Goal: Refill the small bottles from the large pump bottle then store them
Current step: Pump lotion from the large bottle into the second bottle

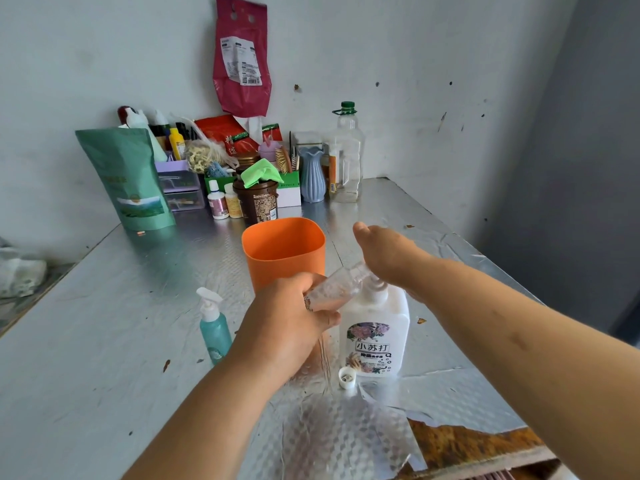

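Clear plastic, tilted neck-up to the right, the small uncapped bottle (334,287) sits in the left hand (287,320), whose fingers wrap its lower half. Its open mouth is held against the spout of the large white pump bottle (377,327). The right hand (388,252) lies palm-down on top of the pump. Its fingers are hidden behind it, so I cannot tell whether they are curled or flat.

By the look of it, the first refill is in progress. The clear bottle shows little inside, though its exact level is hard to read. Its likely lid, a small white cap (347,377), lies on the foil-covered table (104,341) just beside the pump bottle's base and has yet to go back on.

A teal spray bottle (215,332) stands capped to the left, near the left wrist. It appears untouched, so it probably comes next. Storing is not begun; the orange tub (284,251) behind the hands may be the place for it.
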{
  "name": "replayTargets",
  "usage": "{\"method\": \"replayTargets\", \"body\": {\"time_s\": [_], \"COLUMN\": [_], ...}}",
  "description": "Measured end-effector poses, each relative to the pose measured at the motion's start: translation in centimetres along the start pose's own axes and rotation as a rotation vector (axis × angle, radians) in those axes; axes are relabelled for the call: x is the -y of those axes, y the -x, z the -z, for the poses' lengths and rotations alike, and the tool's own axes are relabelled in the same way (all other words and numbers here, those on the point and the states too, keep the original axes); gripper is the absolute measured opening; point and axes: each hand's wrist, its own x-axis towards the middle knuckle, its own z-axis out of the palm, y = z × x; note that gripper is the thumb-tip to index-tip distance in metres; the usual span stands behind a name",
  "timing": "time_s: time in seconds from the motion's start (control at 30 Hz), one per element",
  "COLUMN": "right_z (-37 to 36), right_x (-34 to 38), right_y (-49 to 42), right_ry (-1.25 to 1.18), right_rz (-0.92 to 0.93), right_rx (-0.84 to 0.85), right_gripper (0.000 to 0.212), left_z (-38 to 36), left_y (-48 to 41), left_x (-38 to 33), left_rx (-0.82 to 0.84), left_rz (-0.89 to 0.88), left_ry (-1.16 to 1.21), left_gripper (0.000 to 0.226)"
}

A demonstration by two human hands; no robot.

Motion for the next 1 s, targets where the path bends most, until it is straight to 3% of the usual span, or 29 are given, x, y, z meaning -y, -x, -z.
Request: {"method": "replayTargets", "body": {"time_s": [0.37, 0.67, 0.8, 1.0], "right_z": [0.8, 0.7, 0.6, -0.6], "right_x": [0.2, 0.1, 0.0, -0.3], "right_y": [0.0, 0.2, -0.1, -0.1], "right_ry": [0.128, 0.164, 0.145, 0.130], "right_rz": [0.041, 0.085, 0.072, 0.034], "right_rx": [-0.130, -0.049, -0.016, -0.033], "right_gripper": [0.021, 0.025, 0.040, 0.027], "left_z": [0.3, 0.4, 0.3, -0.3], "left_y": [0.3, 0.2, 0.1, -0.1], "left_x": [-0.7, -0.7, -0.5, 0.1], "left_rx": [-0.020, -0.019, -0.015, 0.001], "left_rz": [-0.005, -0.003, -0.015, 0.016], "left_ry": [-0.017, -0.011, -0.015, -0.006], "left_gripper": [0.036, 0.034, 0.032, 0.029]}}
